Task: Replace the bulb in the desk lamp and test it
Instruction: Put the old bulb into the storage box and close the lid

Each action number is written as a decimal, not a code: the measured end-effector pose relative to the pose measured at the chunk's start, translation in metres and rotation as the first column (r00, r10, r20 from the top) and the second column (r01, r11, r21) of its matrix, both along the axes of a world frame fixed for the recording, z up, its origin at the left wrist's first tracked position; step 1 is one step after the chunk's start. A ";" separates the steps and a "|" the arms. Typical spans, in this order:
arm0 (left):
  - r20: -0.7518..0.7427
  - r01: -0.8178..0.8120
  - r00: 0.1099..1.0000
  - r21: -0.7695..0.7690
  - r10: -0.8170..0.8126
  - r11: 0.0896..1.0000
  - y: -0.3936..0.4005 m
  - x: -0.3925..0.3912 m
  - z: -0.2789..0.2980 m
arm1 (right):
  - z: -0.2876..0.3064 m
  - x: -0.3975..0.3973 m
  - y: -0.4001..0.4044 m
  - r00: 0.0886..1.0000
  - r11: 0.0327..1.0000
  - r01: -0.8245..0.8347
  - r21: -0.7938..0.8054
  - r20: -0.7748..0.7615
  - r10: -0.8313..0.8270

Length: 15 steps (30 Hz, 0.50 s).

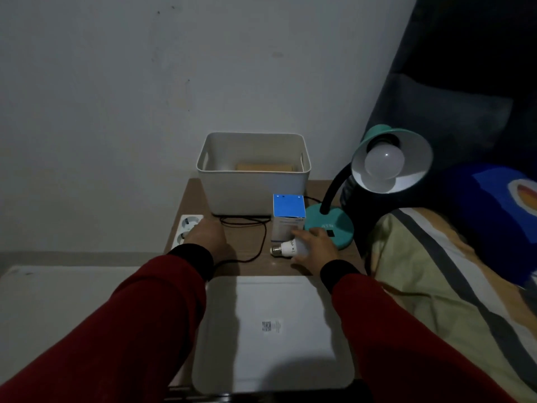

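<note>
Your left hand [205,234] lay at the power strip [186,232], grip hidden; your right hand [315,247] clasped the loose bulb [286,248] near the lamp [386,167]. Testing likely awaited plugging in.

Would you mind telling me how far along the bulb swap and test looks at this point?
Done, it seems: a bulb sits in the lamp shade, unlit. In hand: the right hand rests on a loose bulb lying on the table beside its box, while the left hand is at the power strip. Left: lighting the lamp to test it.
</note>
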<state>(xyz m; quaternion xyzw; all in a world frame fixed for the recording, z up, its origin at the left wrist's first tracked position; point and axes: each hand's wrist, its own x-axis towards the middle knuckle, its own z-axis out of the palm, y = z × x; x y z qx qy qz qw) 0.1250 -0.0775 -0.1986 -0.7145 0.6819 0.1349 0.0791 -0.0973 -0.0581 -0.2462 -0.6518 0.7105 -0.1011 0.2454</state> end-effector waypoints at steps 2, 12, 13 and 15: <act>-0.010 -0.012 1.000 0.005 0.012 1.000 -0.003 0.001 -0.003 | -0.004 0.001 -0.002 1.000 1.000 -0.007 -0.001 0.003 0.007; -0.044 -0.021 0.999 -0.024 0.020 0.999 0.010 -0.002 0.041 | 0.043 0.009 0.010 0.999 0.998 -0.042 -0.052 0.004 0.043; -0.060 -0.012 0.998 -0.055 0.009 0.998 0.011 -0.004 0.051 | 0.053 0.010 0.010 0.999 0.997 -0.040 -0.071 0.015 0.041; -0.061 0.002 0.998 -0.099 -0.008 0.995 0.010 -0.004 0.067 | 0.075 0.012 0.009 0.999 0.993 -0.039 -0.108 0.033 0.042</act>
